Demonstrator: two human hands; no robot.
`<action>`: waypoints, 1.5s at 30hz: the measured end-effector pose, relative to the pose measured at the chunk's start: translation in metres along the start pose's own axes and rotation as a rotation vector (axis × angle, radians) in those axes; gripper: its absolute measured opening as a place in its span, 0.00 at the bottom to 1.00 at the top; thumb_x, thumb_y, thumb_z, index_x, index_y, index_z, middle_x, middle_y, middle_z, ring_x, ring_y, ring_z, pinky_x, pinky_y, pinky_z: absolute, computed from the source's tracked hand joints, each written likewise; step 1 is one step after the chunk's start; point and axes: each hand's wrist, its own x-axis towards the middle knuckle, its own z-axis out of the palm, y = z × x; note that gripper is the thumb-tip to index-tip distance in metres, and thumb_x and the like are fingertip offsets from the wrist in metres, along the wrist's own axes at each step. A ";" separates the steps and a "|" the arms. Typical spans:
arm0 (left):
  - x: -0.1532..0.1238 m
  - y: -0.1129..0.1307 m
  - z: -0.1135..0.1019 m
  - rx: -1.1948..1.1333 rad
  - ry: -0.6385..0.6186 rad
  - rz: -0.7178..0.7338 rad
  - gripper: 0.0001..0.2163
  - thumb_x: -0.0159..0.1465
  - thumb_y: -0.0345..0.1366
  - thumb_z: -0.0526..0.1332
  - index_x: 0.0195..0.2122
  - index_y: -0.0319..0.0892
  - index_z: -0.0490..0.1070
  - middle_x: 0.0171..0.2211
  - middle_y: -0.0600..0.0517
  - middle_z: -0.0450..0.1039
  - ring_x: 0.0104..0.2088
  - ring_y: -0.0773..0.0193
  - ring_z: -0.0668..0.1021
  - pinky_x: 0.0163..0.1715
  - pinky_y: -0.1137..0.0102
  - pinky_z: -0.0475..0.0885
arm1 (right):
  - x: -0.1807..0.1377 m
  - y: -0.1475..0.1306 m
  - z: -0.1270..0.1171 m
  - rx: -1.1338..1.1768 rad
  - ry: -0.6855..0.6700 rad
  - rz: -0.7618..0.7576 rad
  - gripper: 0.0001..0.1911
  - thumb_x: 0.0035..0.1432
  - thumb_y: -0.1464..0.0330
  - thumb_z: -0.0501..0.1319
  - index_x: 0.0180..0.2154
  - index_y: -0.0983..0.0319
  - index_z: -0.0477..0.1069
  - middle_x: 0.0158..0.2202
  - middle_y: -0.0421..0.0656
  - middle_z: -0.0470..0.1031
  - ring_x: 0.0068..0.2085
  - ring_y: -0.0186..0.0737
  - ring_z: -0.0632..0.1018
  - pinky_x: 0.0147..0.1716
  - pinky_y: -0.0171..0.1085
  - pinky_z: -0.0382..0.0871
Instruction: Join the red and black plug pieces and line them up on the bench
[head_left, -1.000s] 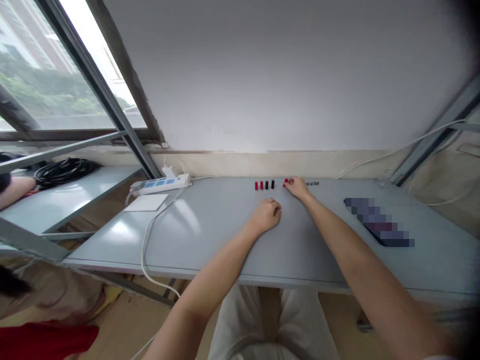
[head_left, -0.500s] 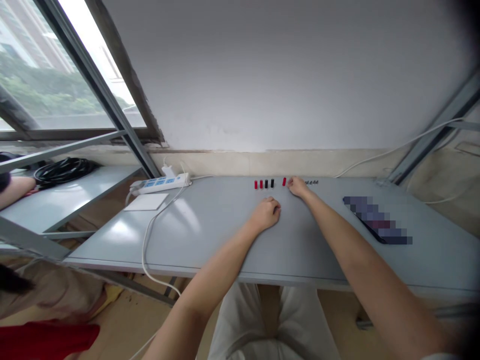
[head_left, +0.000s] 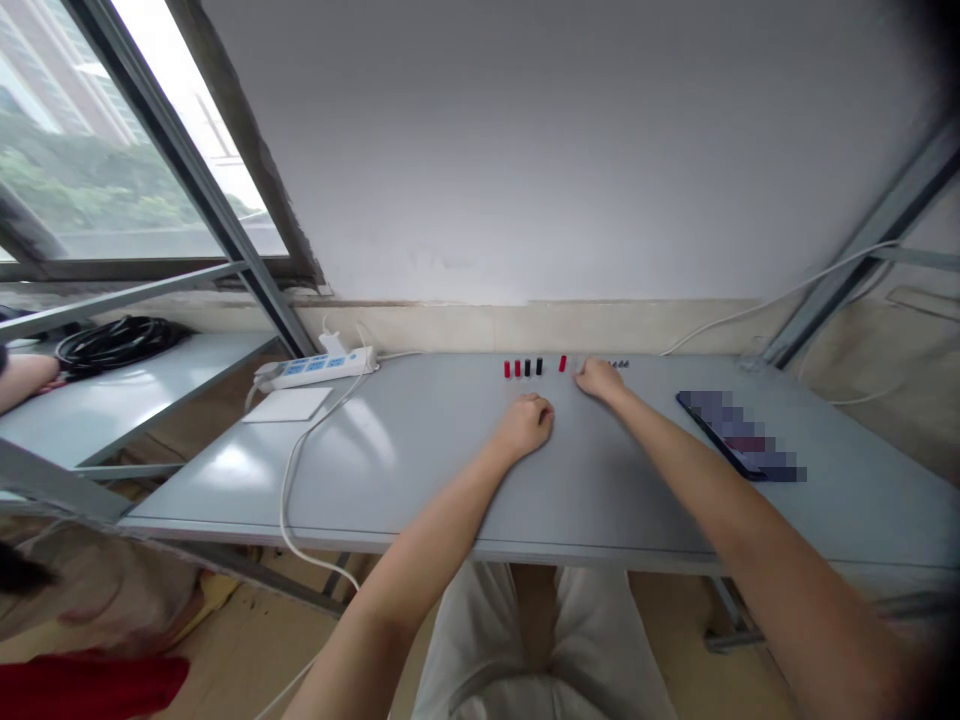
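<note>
A: So where's the lone red cylinder (head_left: 562, 364)?
B: Near the back edge of the grey table (head_left: 420, 480), between the row of four and the right hand (head_left: 602, 380). It looks kinda slanted, can't tell if it's standing or lying. There's a small gap between it and the fingers.
A: And that row of four?
B: Two red cylinders (head_left: 517, 368) on the left, then two black cylinders (head_left: 528, 368), side by side and looking upright.
A: Is the right hand pinching anything?
B: Fingertips are bunched close together and pointing down at the tabletop, but can't tell if there's something tucked in there. Too tiny. Some little dark pieces (head_left: 619, 364) sit just past it on the right, partly blocked by the hand.
A: Left hand (head_left: 527, 425)?
B: Resting on the table in front of the row, loosely curled, not touching any of the cylinders. Can't see inside the curl, so no clue if it's got anything.
A: Other stuff around?
B: Phone (head_left: 739, 435) over on the right, screen blurred out. Way left there's a white power strip (head_left: 322, 367) with a flat white thing (head_left: 289, 404) in front of it.
</note>
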 end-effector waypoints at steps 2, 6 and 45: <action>0.000 -0.001 -0.001 0.025 0.012 -0.030 0.10 0.60 0.29 0.52 0.33 0.36 0.73 0.33 0.45 0.73 0.37 0.62 0.73 0.42 0.67 0.68 | -0.005 -0.003 -0.002 0.029 0.017 -0.011 0.11 0.55 0.67 0.55 0.34 0.64 0.74 0.38 0.55 0.76 0.41 0.48 0.76 0.39 0.39 0.66; 0.000 -0.003 -0.003 0.095 0.047 -0.164 0.10 0.60 0.30 0.52 0.33 0.37 0.73 0.34 0.44 0.73 0.37 0.61 0.74 0.42 0.67 0.68 | -0.014 -0.014 0.001 0.143 0.023 -0.069 0.08 0.52 0.70 0.56 0.31 0.63 0.74 0.35 0.50 0.76 0.38 0.43 0.76 0.38 0.36 0.66; 0.000 -0.003 -0.003 -0.103 0.219 -0.296 0.22 0.62 0.36 0.53 0.57 0.38 0.55 0.41 0.41 0.72 0.40 0.57 0.76 0.40 0.64 0.69 | -0.048 -0.052 0.003 0.014 0.077 -0.446 0.10 0.54 0.68 0.56 0.38 0.61 0.72 0.36 0.47 0.77 0.40 0.43 0.75 0.40 0.37 0.62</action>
